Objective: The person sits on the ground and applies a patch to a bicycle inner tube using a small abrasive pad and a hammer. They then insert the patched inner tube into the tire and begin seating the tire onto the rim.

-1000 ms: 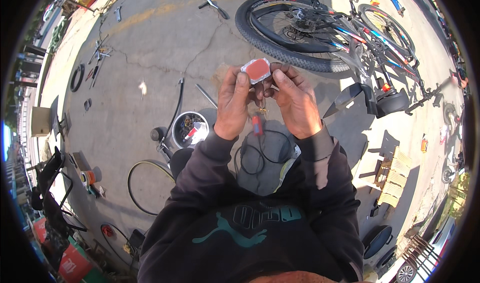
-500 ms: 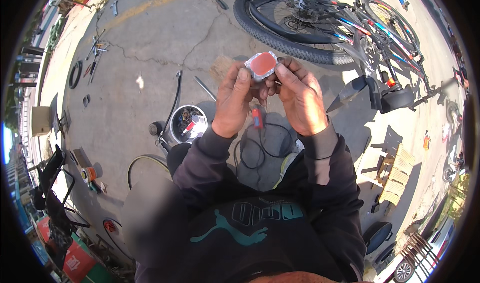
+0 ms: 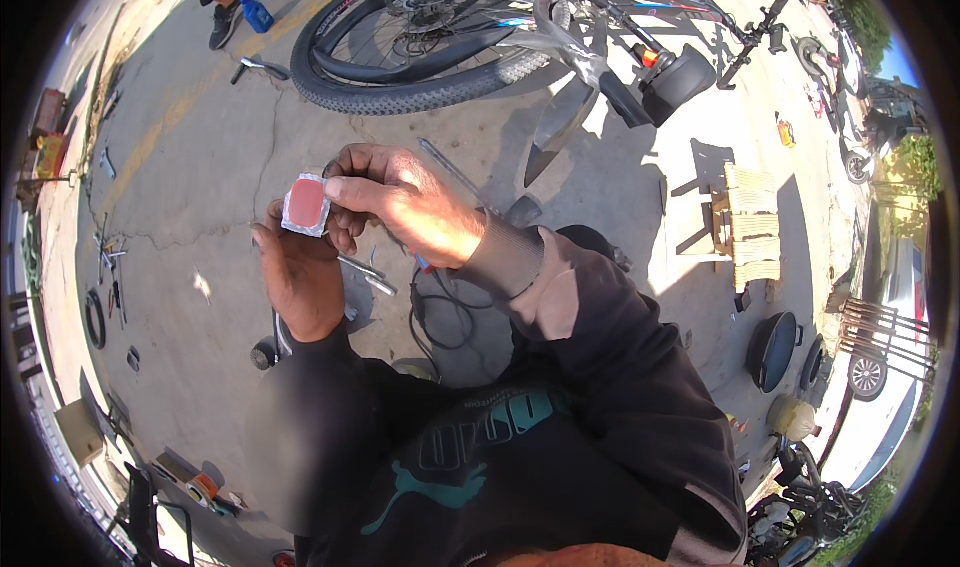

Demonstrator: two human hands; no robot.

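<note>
Head view: a small red tyre patch [image 3: 305, 205] is pinched at its right edge by the right hand [image 3: 400, 202], its face upright, the cupped left hand [image 3: 297, 279] just below, over concrete near a bicycle wheel [image 3: 430, 42]

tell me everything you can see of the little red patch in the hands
The small rounded-square red rubber patch sits on a pale, shiny backing that shows as a thin border. It looks flat and unpeeled, face toward the camera, held up over the concrete. The right hand pinches its right edge; the left hand is behind and below it.
</note>
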